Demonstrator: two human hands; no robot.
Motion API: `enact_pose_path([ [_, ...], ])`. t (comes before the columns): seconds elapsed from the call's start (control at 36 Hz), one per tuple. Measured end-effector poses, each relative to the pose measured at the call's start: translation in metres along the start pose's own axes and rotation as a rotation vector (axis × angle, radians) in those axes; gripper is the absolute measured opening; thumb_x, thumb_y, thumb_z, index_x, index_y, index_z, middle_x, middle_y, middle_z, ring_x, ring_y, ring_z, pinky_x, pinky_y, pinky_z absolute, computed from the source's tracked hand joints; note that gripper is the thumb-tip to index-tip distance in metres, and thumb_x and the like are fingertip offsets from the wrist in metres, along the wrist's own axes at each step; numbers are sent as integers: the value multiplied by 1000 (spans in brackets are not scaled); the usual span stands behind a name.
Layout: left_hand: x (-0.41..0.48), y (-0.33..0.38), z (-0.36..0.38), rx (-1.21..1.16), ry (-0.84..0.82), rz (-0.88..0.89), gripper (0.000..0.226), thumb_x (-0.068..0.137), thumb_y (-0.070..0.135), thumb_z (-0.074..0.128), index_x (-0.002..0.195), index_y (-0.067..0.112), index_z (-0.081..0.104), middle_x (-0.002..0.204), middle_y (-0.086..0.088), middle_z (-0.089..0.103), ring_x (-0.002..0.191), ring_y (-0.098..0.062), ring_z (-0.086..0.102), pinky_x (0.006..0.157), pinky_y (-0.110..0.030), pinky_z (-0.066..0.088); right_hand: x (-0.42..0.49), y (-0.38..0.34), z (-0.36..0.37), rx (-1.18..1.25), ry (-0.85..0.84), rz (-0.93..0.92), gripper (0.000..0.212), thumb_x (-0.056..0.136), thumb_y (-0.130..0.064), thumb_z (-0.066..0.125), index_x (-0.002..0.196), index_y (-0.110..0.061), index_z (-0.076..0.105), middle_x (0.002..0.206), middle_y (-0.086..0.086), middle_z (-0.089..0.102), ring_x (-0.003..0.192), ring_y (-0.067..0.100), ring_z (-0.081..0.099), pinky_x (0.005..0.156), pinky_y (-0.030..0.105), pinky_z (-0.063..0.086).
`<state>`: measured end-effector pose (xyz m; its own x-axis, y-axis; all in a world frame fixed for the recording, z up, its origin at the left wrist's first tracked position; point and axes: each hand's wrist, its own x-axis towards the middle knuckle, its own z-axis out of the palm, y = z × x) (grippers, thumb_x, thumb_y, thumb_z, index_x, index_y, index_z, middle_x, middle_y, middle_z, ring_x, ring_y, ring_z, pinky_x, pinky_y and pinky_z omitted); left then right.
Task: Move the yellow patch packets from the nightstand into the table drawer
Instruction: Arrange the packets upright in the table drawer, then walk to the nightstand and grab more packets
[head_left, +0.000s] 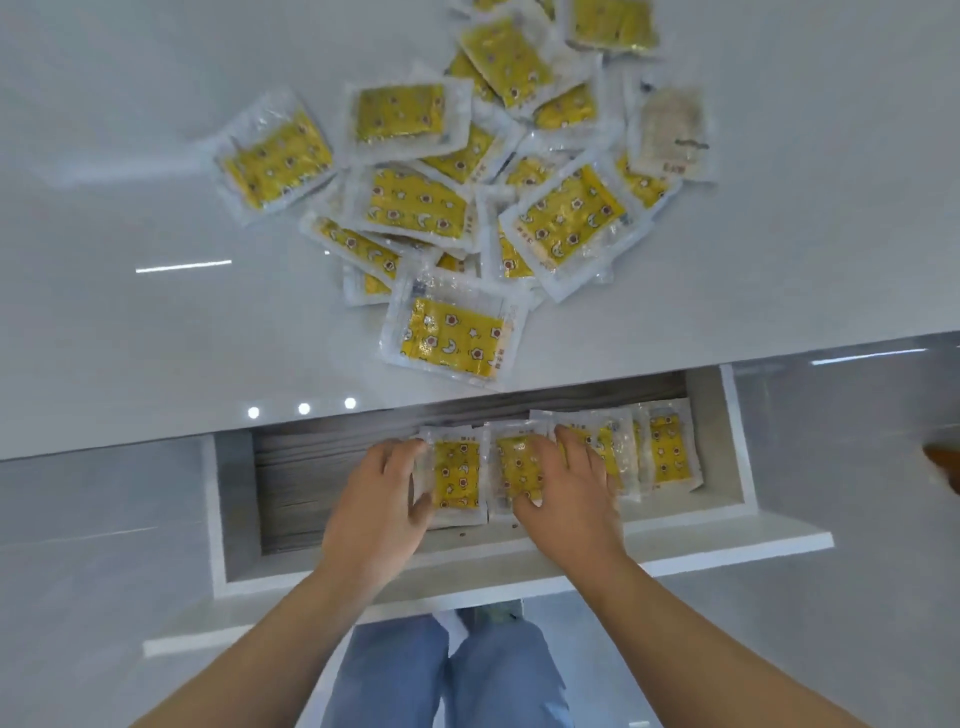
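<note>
While my left hand (382, 499) grips one packet (457, 473) in drawer (727, 436), right hand (569, 493) presses spread; most packets (467, 171) wait on nightstand (130, 182).

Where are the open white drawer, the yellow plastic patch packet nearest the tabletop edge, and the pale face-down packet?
open white drawer (301, 483): head view, bare grey wood-grain floor.
yellow plastic patch packet nearest the tabletop edge (452, 338): head view, yellow middle.
pale face-down packet (670, 135): head view, its centre.
</note>
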<state>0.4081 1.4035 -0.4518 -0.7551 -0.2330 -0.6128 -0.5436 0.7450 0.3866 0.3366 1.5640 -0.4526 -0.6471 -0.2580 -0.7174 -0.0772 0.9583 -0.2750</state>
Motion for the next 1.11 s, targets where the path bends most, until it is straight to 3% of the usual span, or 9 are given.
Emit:
enact_pose_path([
  [0.22, -65, 38, -94, 1, 106, 150, 44, 94, 23, 49, 136, 22, 40, 138, 5, 39, 123, -13, 43, 92, -21, 38, -75, -54, -69, 167, 125, -87, 54, 91, -33, 50, 141, -26, 31, 153, -5, 19, 140, 17, 20, 115, 33, 20],
  [0.39, -105, 47, -164, -15, 209, 119, 46, 93, 25, 50, 138, 22, 38, 142, 3, 36, 125, -15, 43, 103, -25, 33, -125, -105, -117, 189, 178, -162, 50, 92, -35, 49, 139, -27, 33, 148, -8, 27, 136, 16, 26, 111, 33, 26],
  [0.5, -125, 37, -210, -2, 307, 102, 48, 93, 28, 49, 139, 24, 36, 142, 5, 36, 127, -15, 42, 102, -26, 33, -148, -151, -142, 184, 237, -210, 50, 91, -33, 48, 139, -25, 33, 147, -7, 30, 134, 17, 29, 108, 33, 26],
  [0.67, -150, -13, -267, -10, 369, 129, 47, 94, 28, 49, 139, 23, 37, 143, 5, 37, 127, -15, 42, 103, -27, 34, -173, -229, -142, 213, 299, -223, 49, 91, -32, 48, 137, -25, 35, 146, -6, 34, 133, 17, 30, 106, 32, 25],
  [0.92, -182, -131, -341, 78, 341, 220, 45, 95, 32, 45, 139, 29, 34, 143, 9, 36, 126, -12, 43, 100, -21, 33, -206, -362, -78, 286, 290, -128, 48, 91, -33, 47, 137, -26, 35, 146, -8, 33, 134, 15, 30, 107, 30, 26],
  [1.11, -182, -180, -385, 147, 312, 263, 44, 95, 32, 43, 138, 30, 33, 142, 12, 35, 126, -12, 41, 100, -21, 33, -215, -424, -62, 311, 330, -97, 47, 92, -32, 47, 138, -26, 35, 145, -8, 35, 132, 14, 32, 105, 28, 27],
])
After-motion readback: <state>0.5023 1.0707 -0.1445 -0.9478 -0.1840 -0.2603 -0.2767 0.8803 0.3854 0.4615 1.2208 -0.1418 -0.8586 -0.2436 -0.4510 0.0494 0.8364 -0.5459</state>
